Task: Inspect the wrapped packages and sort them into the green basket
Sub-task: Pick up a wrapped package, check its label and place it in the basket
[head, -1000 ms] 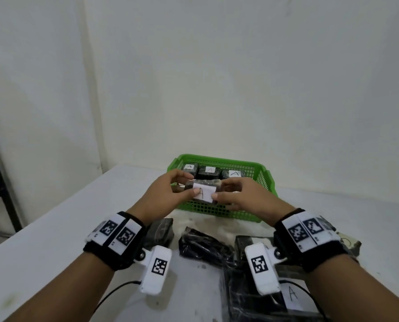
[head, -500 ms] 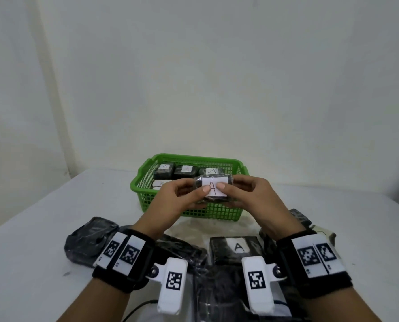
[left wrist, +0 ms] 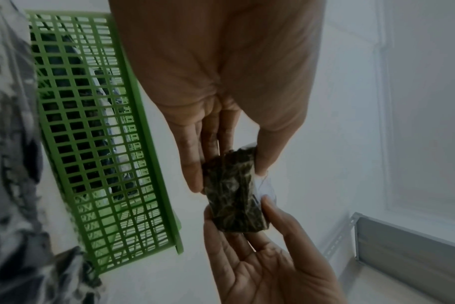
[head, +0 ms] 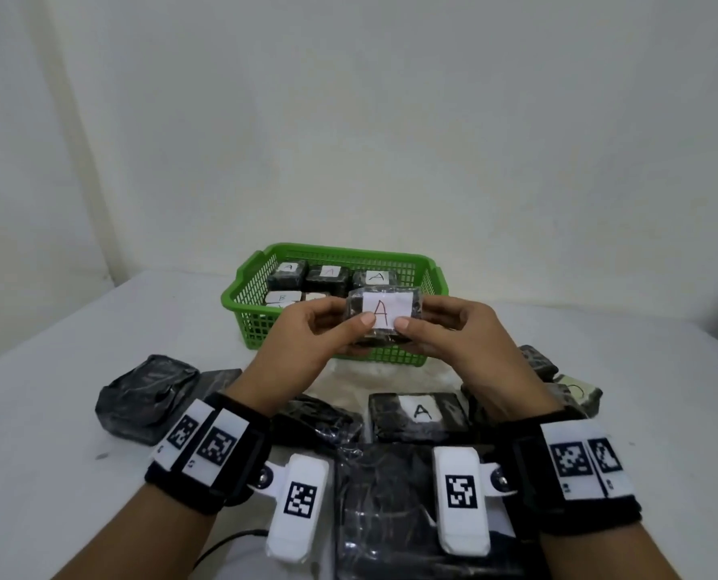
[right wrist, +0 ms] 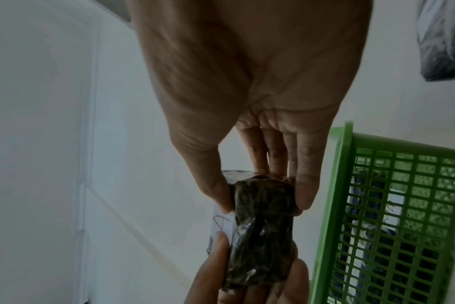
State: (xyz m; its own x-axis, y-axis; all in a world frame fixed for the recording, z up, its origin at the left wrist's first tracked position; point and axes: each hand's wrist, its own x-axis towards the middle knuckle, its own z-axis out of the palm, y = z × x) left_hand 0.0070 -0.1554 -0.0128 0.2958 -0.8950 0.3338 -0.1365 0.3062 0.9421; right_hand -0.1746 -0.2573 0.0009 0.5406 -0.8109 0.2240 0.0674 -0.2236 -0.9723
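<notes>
A small dark plastic-wrapped package [head: 384, 315] with a white label marked A is held up in front of the green basket [head: 248, 295]. My left hand [head: 328, 332] pinches its left end and my right hand [head: 445, 332] pinches its right end, thumbs on the label. In the left wrist view the package [left wrist: 233, 195] sits between thumb and fingers, and the right wrist view shows the package [right wrist: 262, 230] the same way beside the basket [right wrist: 392, 216]. Several labelled packages lie inside the basket, three marked A in the back row.
More wrapped packages lie on the white table near me: a bulky one [head: 148, 395] at the left, a flat one labelled A [head: 420, 414] in the middle, a large one [head: 382, 508] between my wrists, others [head: 574, 391] at the right. A wall stands close behind the basket.
The label has turned to face me squarely and both hands have lifted the package slightly. The view has swung so the basket sits more central, and more table packages show.
</notes>
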